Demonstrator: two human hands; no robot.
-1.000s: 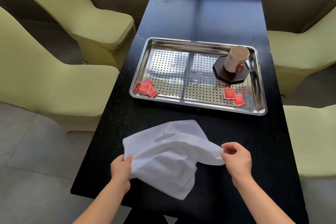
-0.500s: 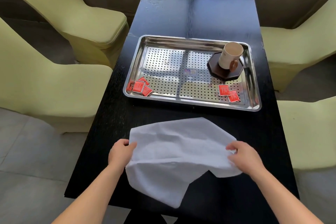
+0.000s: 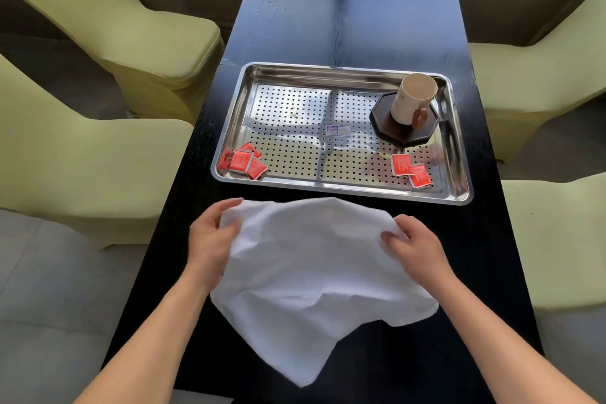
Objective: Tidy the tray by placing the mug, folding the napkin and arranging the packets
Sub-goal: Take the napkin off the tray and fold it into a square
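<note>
Napkin [image 3: 314, 275], one, white and creased, spread loosely on the near part of the black surface [image 3: 344, 10], just short of the tray and apart from it. Its near corner points back toward the person. Two hands hold it by its far edge, apart from each other. The left hand [image 3: 213, 239] pinches the far left corner between thumb and curled fingers. The right hand [image 3: 416, 246] grips the far right part with its fingers bent onto the cloth.

Beyond the napkin sits one steel tray [image 3: 328, 72], rectangular, with a perforated floor. One pale mug [image 3: 414, 97] with a brown handle stands in its far right corner on one dark octagonal coaster [image 3: 393, 134], the handle turned toward the person.

Red packets [image 3: 241, 161] lie in two groups along the tray's near side. The group in the near left corner overlaps, and seems to be four, though the overlap makes the count unsure. The group near the right corner is two, touching at their corners [image 3: 401, 164]. One small sticker [image 3: 338, 131] marks the middle of the tray floor.

Four yellow-green chairs [image 3: 157, 43] flank the surface, two on each side
</note>
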